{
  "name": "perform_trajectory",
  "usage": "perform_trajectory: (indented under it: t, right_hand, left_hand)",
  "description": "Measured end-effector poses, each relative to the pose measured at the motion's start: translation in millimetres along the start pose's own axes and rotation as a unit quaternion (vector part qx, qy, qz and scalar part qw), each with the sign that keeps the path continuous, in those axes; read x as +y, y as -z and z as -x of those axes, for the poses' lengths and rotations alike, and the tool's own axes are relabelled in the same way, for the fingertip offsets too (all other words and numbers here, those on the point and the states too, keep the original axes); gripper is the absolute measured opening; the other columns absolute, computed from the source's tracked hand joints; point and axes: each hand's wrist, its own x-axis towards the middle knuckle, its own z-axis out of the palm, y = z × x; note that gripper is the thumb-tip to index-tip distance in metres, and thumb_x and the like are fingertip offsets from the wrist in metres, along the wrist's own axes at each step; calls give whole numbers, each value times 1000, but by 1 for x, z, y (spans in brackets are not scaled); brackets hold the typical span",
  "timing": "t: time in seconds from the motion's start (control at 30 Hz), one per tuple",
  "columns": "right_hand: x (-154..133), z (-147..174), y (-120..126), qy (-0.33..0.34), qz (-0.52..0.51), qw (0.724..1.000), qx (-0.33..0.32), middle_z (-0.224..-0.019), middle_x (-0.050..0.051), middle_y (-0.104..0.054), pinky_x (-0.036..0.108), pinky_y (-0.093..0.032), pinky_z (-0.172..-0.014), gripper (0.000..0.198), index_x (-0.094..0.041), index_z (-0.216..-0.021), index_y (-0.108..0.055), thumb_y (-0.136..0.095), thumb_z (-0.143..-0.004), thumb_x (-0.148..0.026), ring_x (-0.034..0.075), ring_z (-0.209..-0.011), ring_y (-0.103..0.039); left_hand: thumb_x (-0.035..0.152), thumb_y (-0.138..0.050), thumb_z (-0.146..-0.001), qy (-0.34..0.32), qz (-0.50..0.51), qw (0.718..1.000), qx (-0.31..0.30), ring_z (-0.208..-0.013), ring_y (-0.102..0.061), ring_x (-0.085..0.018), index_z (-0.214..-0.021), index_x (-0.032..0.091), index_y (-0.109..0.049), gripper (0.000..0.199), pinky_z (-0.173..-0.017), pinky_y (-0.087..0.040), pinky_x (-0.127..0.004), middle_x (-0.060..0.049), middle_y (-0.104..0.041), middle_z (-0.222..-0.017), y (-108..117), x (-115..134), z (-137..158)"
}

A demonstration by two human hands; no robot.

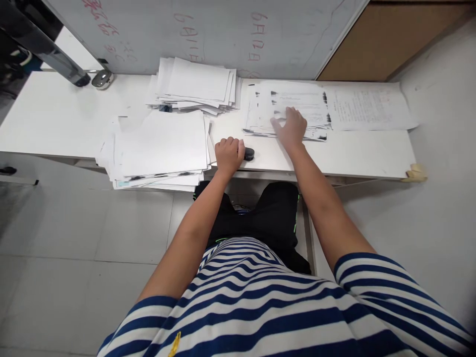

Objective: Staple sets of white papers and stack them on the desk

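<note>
My left hand (pixel 229 157) is closed in a fist at the table's front edge, around what looks like a black stapler (pixel 249 154). Only its rounded end sticks out to the right of the fist; the rest is hidden. Over the front part of a pile of printed sheets (pixel 301 99) lies my right hand (pixel 292 128), slightly blurred, with the thumb spread away from the fingers. The top sheet shows lines of text and black smudges along both sides. I cannot tell whether the fingertips press on the paper.
Two loose paper stacks, one at the back (pixel 199 84) and one overhanging the front edge (pixel 163 144), lie left of my hands. A written sheet (pixel 368 106) is at the right. Behind the white table (pixel 55 119) stands a whiteboard (pixel 223 34). A silver-black object (pixel 102 79) sits far left.
</note>
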Motion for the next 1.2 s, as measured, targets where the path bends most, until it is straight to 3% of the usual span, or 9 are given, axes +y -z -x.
perform_trajectory:
  t: [0.13, 0.27, 0.47, 0.6, 0.93, 1.07, 1.2]
  right_hand:
    - [-2, 1, 5, -20, -58, 998, 16, -128, 20, -63, 61, -43, -104, 73, -15, -155, -28, -44, -93, -51, 34, -115, -62]
    - [2, 1, 6, -27, -34, 999, -3, -127, 24, -63, 62, -46, -98, 71, -12, -157, -20, -34, -98, -47, 37, -109, -64]
    - [13, -1, 4, -23, -46, 999, 13, -108, 19, -66, 64, -42, -100, 73, -9, -151, -33, -15, -101, -60, 38, -111, -66]
    - [14, -2, 6, -41, -38, 998, 23, -96, 18, -66, 64, -43, -99, 75, -10, -148, -39, -18, -100, -63, 38, -107, -68]
    - [21, 1, 21, -34, -33, 999, 28, -104, 16, -68, 59, -46, -99, 68, -14, -148, -40, -19, -101, -58, 34, -108, -67]
    - [15, 7, 32, -41, -79, 996, 29, -99, 13, -67, 55, -48, -96, 67, -16, -154, -30, -20, -102, -56, 32, -105, -68]
    - [4, 15, 48, -29, -187, 977, 94, -103, 10, -66, 50, -50, -96, 62, -18, -142, -42, -28, -100, -61, 27, -101, -67]
  left_hand:
    - [40, -30, -102, 5, 1, 1000, -2, -92, -55, -27, -76, 22, -56, 41, -81, -34, -42, -12, -63, -85, 0, 0, 0]
    - [40, -30, -102, 11, 14, 1000, -12, -94, -56, -28, -76, 22, -56, 42, -82, -34, -42, -12, -62, -86, 2, 1, 0]
    - [39, -30, -102, 13, 14, 1000, -12, -94, -56, -28, -75, 22, -56, 41, -82, -34, -43, -13, -62, -86, 3, 2, -1]
    - [39, -30, -102, 7, 9, 1000, -2, -93, -56, -28, -76, 22, -56, 41, -82, -35, -42, -12, -62, -85, 1, 1, -1]
    - [39, -33, -102, 12, 16, 1000, -4, -95, -57, -28, -76, 22, -56, 39, -84, -35, -42, -12, -63, -86, 0, 0, 0]
    - [39, -32, -102, 2, 5, 1000, 8, -94, -57, -28, -76, 22, -56, 40, -83, -36, -42, -12, -64, -85, -1, 0, 0]
    - [41, -29, -103, 3, 5, 1000, 11, -95, -58, -28, -77, 21, -58, 44, -84, -37, -40, -13, -64, -85, -1, 0, -1]
